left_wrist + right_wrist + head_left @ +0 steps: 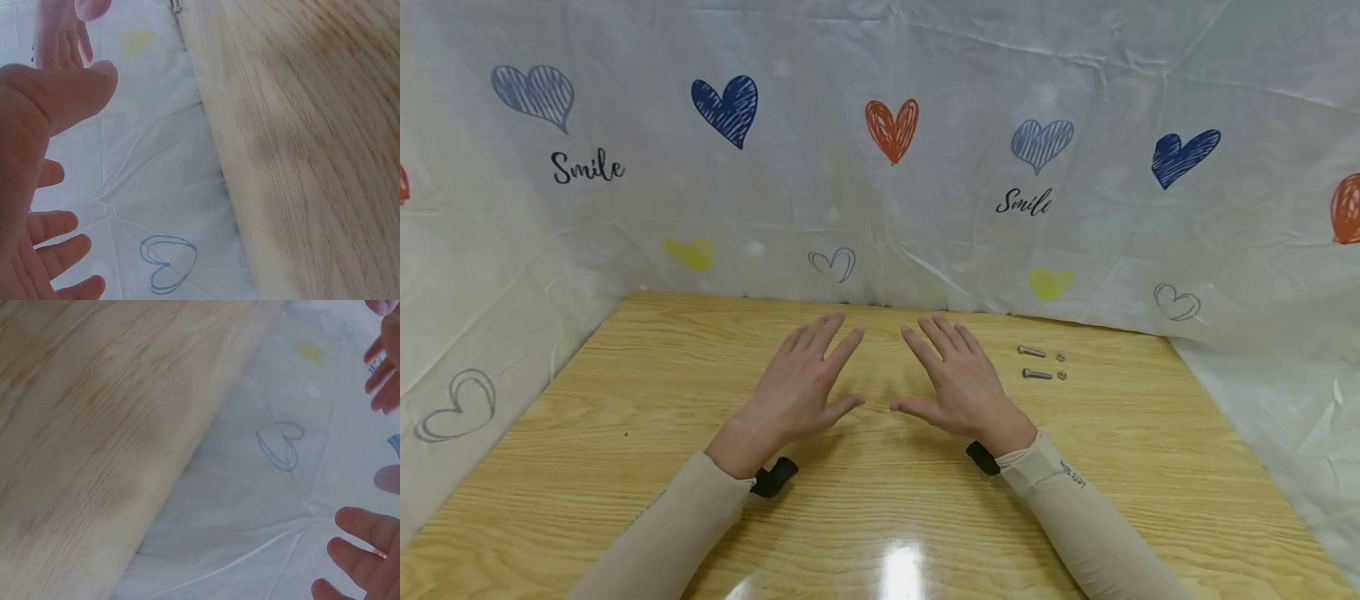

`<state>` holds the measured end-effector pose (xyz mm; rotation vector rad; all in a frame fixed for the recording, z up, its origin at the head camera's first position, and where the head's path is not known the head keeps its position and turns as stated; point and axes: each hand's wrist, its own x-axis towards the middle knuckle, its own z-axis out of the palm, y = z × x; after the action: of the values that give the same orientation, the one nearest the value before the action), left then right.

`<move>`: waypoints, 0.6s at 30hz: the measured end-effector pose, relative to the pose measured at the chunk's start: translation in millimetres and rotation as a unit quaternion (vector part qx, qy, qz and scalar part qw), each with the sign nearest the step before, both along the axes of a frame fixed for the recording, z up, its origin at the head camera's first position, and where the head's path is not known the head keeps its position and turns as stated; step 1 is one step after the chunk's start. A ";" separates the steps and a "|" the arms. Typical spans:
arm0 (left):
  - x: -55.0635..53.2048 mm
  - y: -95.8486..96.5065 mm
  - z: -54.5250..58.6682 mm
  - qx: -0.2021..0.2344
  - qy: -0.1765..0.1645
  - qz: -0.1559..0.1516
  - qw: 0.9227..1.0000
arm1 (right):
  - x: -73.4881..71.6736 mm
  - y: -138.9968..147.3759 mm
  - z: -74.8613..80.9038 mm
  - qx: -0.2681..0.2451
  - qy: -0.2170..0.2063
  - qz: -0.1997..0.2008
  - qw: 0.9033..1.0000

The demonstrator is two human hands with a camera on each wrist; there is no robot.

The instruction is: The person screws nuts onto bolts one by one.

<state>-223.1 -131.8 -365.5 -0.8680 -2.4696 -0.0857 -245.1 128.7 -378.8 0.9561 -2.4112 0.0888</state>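
Observation:
My left hand (801, 379) is held over the middle of the wooden table (647, 383), palm down, with its fingers spread and nothing in them. Facing it across a small gap, my right hand (962, 379) has its fingers spread too and holds nothing. To the right of the right hand lie two bolts, the upper bolt (1032, 352) and the lower bolt (1037, 374). Beside their ends sit two small nuts, the upper nut (1061, 357) and the lower nut (1062, 376). Both wrist views show the fingers apart from any object.
A white cloth (820, 192) printed with hearts and "Smile" hangs behind the table and along both sides. Black straps with small devices (775, 477) sit at the wrists. Light glares off the table's near part.

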 end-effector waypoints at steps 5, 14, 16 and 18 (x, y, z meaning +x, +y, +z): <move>-0.8 3.0 0.9 0.004 -0.007 -0.004 1.000 | -0.1 1.6 1.3 -0.009 0.004 0.005 1.000; -1.0 8.1 0.9 0.010 -0.012 -0.015 1.000 | 0.1 4.8 0.7 -0.019 0.003 0.009 1.000; -0.2 9.8 0.8 0.010 -0.016 -0.016 1.000 | -0.3 4.8 -0.1 -0.021 0.003 0.013 1.000; 0.1 12.2 1.2 0.011 -0.016 -0.018 1.000 | -0.7 5.5 -0.6 -0.023 0.003 0.013 1.000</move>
<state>-222.9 -119.5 -364.3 -0.9088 -2.4794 -0.1397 -245.7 134.2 -379.4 0.9657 -2.3808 0.1484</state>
